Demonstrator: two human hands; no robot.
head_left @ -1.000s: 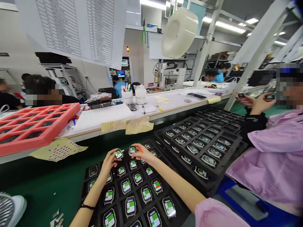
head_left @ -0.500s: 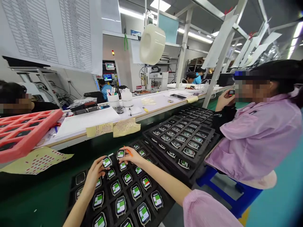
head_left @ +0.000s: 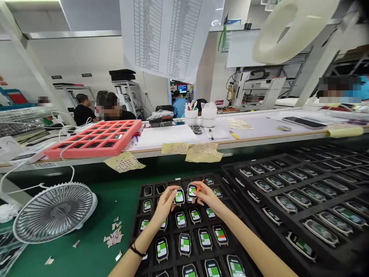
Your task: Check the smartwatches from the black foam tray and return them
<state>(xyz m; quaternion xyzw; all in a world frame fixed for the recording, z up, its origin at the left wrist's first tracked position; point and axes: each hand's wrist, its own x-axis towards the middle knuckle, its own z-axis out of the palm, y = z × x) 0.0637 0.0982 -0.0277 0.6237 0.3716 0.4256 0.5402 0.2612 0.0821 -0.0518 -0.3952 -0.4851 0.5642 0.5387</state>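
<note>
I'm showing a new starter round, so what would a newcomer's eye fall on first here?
Likely the rows of watches, most lit green and white, in the black tray at lower middle, with the left hand and right hand each holding one above it. Next, perhaps the coral-red tray at left on the bench, and the large translucent roll at upper right.

Bright, even light, soft glare on tape roll [head_left: 309, 29], shadow beneath bench [head_left: 256, 132], stretched edges, dark top-right corner

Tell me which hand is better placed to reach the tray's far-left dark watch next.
Likely the left hand: it is nearer the dark watch, while the right hand is farther off. Each holds a lit watch, though.
</note>
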